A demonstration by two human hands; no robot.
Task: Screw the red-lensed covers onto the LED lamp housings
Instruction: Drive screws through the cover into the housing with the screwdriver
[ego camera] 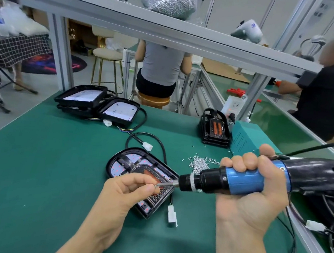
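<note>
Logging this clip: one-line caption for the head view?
Left hand pinches a screw at the electric screwdriver tip, right hand gripping it above the lamp.

Green worktop [36,164] is carrying: one lamp housing [136,176] lying mid-surface with its white connector [172,216] beside it; loose screws [199,164] sitting toward the right edge; black housings [96,105] stacking at the far edge; teal box [244,140] standing far right.
</note>
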